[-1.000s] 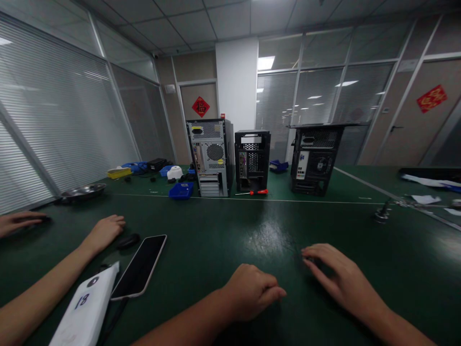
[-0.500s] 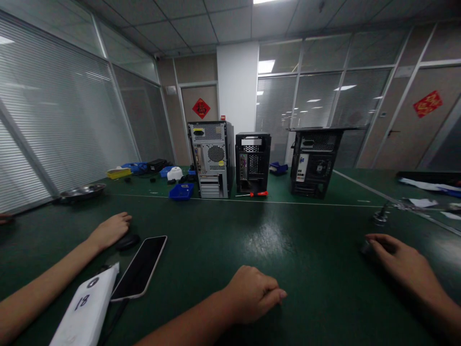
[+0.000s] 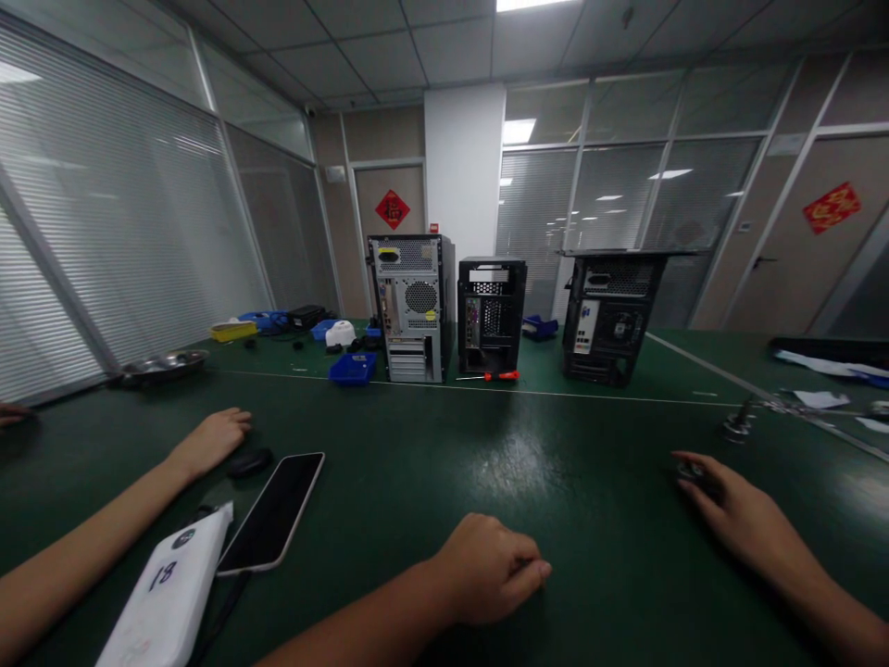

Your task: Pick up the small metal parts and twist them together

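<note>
My left hand (image 3: 490, 567) rests on the green tabletop (image 3: 417, 454) in a loose fist, thumb against the curled fingers. Nothing shows sticking out of it. Off to the right, my right hand (image 3: 746, 509) has its thumb and fingers curled around a small dark object with shiny parts (image 3: 690, 472), low over or on the table; its kind cannot be made out. Just beyond that hand stands a small metal piece with a round base (image 3: 737, 426). Across the table are several computer cases: a silver-grey one (image 3: 413, 310), a black open one (image 3: 492, 315) and another black one (image 3: 611, 320).
Another person's hand (image 3: 212, 440) lies at left, near a black mouse (image 3: 250, 463), a phone (image 3: 274, 514) and a white device marked 18 (image 3: 163, 593). A red screwdriver (image 3: 501, 376), a blue tray (image 3: 353, 369) and a metal dish (image 3: 167, 367) sit further back.
My right hand has moved left with the small dark object and turned slightly. My left hand keeps its place. The whole view has shifted a little.
</note>
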Demonstrator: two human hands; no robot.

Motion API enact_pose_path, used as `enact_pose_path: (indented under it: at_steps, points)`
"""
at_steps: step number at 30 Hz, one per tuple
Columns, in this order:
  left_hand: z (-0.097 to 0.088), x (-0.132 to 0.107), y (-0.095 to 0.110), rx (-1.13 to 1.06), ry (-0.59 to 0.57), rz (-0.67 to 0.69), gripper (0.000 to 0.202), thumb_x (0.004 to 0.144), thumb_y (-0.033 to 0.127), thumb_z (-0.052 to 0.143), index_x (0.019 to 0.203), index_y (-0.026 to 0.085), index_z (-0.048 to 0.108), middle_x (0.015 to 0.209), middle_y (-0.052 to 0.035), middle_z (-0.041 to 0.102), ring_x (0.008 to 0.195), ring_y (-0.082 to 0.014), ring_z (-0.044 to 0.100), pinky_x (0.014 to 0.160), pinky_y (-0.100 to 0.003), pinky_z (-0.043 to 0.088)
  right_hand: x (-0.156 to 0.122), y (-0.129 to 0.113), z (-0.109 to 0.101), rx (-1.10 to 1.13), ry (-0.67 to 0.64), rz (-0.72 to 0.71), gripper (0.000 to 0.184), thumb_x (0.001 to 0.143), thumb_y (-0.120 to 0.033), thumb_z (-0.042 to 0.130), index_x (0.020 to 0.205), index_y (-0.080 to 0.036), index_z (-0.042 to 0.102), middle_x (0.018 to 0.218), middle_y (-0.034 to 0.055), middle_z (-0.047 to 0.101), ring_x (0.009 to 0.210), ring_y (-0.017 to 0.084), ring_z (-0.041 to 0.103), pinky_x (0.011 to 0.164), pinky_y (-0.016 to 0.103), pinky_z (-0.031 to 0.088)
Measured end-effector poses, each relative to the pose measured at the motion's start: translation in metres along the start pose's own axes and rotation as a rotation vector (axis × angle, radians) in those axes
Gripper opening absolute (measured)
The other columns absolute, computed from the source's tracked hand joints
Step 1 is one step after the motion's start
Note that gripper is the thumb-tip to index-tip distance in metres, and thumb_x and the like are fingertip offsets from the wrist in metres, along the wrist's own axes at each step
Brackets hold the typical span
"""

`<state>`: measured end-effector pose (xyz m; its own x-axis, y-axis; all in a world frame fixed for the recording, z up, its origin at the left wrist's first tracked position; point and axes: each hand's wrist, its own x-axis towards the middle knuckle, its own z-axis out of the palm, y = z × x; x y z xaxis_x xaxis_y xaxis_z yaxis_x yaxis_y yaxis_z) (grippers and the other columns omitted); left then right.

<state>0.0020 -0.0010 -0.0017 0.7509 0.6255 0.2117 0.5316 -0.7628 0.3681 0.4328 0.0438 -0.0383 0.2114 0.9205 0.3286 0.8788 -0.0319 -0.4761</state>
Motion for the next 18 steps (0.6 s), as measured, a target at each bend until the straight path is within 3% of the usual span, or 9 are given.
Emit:
enact_pose_path:
  at_steps: [4,9,11,14,18]
  points:
    - [0.0,-0.001,0.001,-0.017,0.008,-0.036,0.017,0.096,0.036,0.056,0.096,0.025,0.069,0.063,0.0052,0.062,0.059,-0.0131,0.06,0.059,-0.024,0.033,-0.02,-0.056,-0.001,0.069,-0.024,-0.173,0.057,0.085,-0.056,0.056,0.13,-0.022,0.057,0.12,0.0121,0.069,0.102,0.026,0.069,0.087,0.043,0.057]
    - [-0.005,-0.001,0.003,-0.058,-0.001,-0.06,0.018,0.097,0.04,0.056,0.107,0.028,0.066,0.065,0.0067,0.059,0.059,-0.0127,0.059,0.058,-0.024,0.033,-0.068,-0.15,-0.003,-0.01,-0.053,-0.548,0.039,0.093,-0.044,0.054,0.128,-0.029,0.062,0.124,0.0068,0.067,0.113,0.021,0.064,0.096,0.04,0.054]
    - [-0.005,-0.001,0.003,-0.048,-0.006,-0.059,0.019,0.097,0.042,0.056,0.107,0.027,0.064,0.066,0.0063,0.06,0.059,-0.0134,0.058,0.057,-0.024,0.032,-0.086,-0.179,-0.002,-0.052,-0.099,-0.727,0.039,0.093,-0.036,0.056,0.132,-0.032,0.059,0.122,0.0041,0.068,0.11,0.017,0.065,0.093,0.035,0.055]
    - [-0.003,-0.001,0.001,0.007,-0.017,-0.06,0.028,0.097,0.049,0.055,0.098,0.022,0.061,0.069,0.0037,0.062,0.061,-0.0155,0.059,0.055,-0.025,0.031,-0.103,-0.204,0.002,-0.07,-0.175,-0.939,0.046,0.092,-0.028,0.057,0.138,-0.034,0.055,0.119,0.0017,0.07,0.103,0.014,0.066,0.089,0.031,0.055]
    - [-0.001,-0.001,0.0,0.037,-0.015,-0.039,0.029,0.097,0.049,0.054,0.088,0.021,0.056,0.069,0.0035,0.062,0.06,-0.0152,0.059,0.054,-0.025,0.031,-0.106,-0.21,0.007,-0.034,-0.146,-0.98,0.046,0.092,-0.026,0.059,0.137,-0.027,0.055,0.115,0.0027,0.072,0.1,0.014,0.067,0.086,0.029,0.054]
